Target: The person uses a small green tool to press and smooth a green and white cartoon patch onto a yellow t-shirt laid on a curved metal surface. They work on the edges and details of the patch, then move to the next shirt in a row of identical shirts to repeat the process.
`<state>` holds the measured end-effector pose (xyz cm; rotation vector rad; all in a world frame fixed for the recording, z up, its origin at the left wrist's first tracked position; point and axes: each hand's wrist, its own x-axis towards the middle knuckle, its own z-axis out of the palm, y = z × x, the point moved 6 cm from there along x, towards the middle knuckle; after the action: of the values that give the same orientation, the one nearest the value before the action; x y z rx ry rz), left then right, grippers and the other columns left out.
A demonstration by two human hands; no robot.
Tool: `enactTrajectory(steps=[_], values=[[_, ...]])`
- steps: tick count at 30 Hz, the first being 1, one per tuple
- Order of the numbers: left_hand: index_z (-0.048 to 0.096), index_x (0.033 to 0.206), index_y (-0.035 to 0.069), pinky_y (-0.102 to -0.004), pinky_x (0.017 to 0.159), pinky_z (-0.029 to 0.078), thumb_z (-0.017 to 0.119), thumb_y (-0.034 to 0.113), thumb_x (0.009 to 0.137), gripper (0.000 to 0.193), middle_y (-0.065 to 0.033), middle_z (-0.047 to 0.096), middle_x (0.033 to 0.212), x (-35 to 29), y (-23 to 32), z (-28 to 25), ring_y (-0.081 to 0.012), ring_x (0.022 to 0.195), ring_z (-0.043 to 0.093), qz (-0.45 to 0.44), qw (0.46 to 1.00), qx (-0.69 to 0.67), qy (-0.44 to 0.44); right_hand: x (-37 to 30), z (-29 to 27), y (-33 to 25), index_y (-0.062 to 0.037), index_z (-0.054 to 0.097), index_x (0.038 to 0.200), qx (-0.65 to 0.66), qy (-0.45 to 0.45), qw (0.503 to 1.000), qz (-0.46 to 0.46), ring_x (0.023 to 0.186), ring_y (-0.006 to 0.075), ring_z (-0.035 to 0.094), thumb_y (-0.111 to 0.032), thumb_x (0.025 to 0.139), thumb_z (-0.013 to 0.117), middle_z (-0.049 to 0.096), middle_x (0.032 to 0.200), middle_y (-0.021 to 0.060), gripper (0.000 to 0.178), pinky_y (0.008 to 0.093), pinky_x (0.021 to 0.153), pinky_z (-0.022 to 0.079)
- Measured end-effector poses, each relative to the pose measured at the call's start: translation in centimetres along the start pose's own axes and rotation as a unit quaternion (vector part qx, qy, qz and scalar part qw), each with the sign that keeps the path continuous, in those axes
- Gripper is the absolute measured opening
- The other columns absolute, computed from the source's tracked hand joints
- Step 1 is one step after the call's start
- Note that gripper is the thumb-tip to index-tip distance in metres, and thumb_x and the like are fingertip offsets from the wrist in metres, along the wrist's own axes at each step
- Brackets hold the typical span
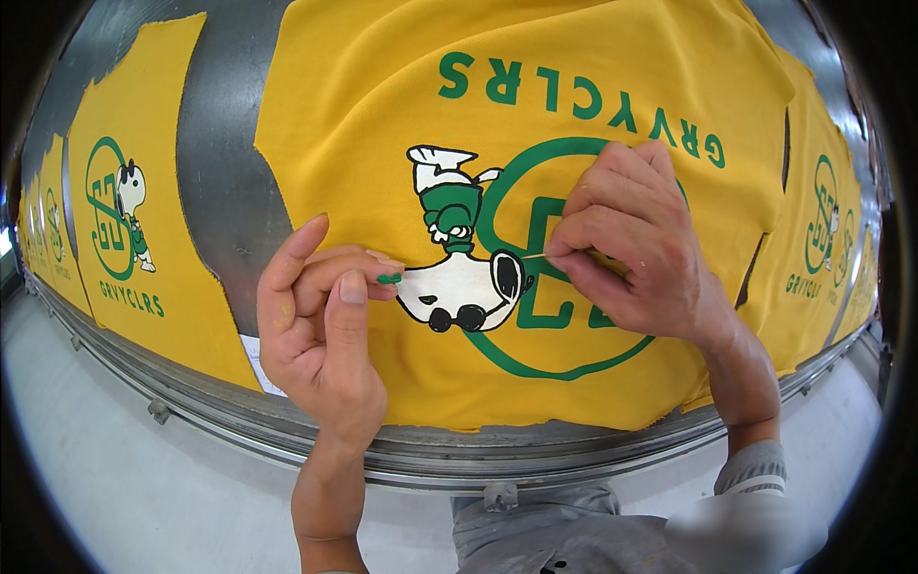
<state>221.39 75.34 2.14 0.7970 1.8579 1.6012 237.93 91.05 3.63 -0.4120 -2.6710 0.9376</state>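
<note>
A yellow fabric panel (335,124) lies in front of me, printed with a green ring emblem and lettering, upside down to me. On its print is a white cartoon dog (435,287) with black sunglasses and a green top. My right hand (636,239) pinches a thin wooden stick (534,256), its tip at the dog's black ear. Beside the dog's head hovers my left hand (330,316), open, its fingers loosely stretched and the thumb apart. A blob of green paint (389,278) sits on one fingertip. Part of the emblem is hidden under my right hand.
More yellow printed panels lie along the dark metal table, one to the left (143,191) and others to the right (813,210). A metal rail (421,469) runs along the table's near edge. White paper (260,364) shows beside the left panel.
</note>
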Motion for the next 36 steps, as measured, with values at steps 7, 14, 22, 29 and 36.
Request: enactTrajectory(steps=[7, 14, 22, 29, 36], values=[[0.044, 0.13, -0.01, -0.0259, 0.071, 0.055, 0.05, 0.003, 0.099, 0.034, -0.0145, 0.069, 0.089, 0.0, 0.0, 0.0, -0.0172, 0.085, 0.067, 0.0, 1.0, 0.008, 0.004, 0.0, -0.1, 0.0, -0.0102, 0.062, 0.075, -0.004, -0.009, 1.0, 0.0, 0.073, 0.0208, 0.05, 0.0, 0.063, 0.072, 0.053, 0.076, 0.0013, 0.018, 0.0362, 0.069, 0.031], [0.044, 0.13, -0.01, -0.0258, 0.072, 0.055, 0.05, 0.002, 0.099, 0.034, -0.0145, 0.069, 0.089, 0.0, 0.1, 0.0, -0.0174, 0.085, 0.067, -0.001, 1.0, 0.005, 0.005, -0.1, 0.0, 0.1, -0.0126, 0.058, 0.074, 0.012, -0.006, 1.0, -0.001, 0.075, 0.0216, 0.047, -0.003, 0.065, 0.072, 0.048, 0.074, 0.0004, 0.018, 0.0372, 0.069, 0.029], [0.044, 0.13, -0.01, -0.027, 0.077, 0.054, 0.049, 0.002, 0.099, 0.033, -0.015, 0.069, 0.09, -0.2, 0.1, 0.0, -0.0179, 0.087, 0.066, -0.004, 1.0, -0.002, 0.004, -0.2, -0.4, 0.0, -0.0117, 0.062, 0.075, 0.033, -0.018, 0.999, -0.002, 0.077, 0.0208, 0.049, -0.003, 0.065, 0.074, 0.054, 0.077, -0.0001, 0.018, 0.0364, 0.071, 0.031], [0.044, 0.131, -0.009, -0.03, 0.088, 0.049, 0.052, -0.007, 0.095, 0.038, -0.0159, 0.071, 0.092, -3.1, 1.3, 2.5, -0.018, 0.091, 0.065, 0.026, 0.999, -0.016, -0.043, -3.1, -1.8, -0.8, -0.0061, 0.066, 0.079, 0.167, 0.144, 0.966, 0.135, 0.073, 0.0219, 0.054, 0.003, 0.067, 0.076, 0.06, 0.078, 0.0046, 0.018, 0.0338, 0.065, 0.038], [0.046, 0.13, -0.008, -0.028, 0.086, 0.048, 0.053, -0.006, 0.095, 0.035, -0.0147, 0.071, 0.092, -3.8, 0.1, 3.9, -0.0154, 0.086, 0.064, 0.028, 0.999, 0.021, -0.042, -5.1, 1.0, -3.9, -0.0083, 0.066, 0.079, 0.137, 0.199, 0.958, 0.154, 0.068, 0.0201, 0.051, 0.003, 0.065, 0.076, 0.059, 0.074, 0.0026, 0.02, 0.0334, 0.064, 0.034]])
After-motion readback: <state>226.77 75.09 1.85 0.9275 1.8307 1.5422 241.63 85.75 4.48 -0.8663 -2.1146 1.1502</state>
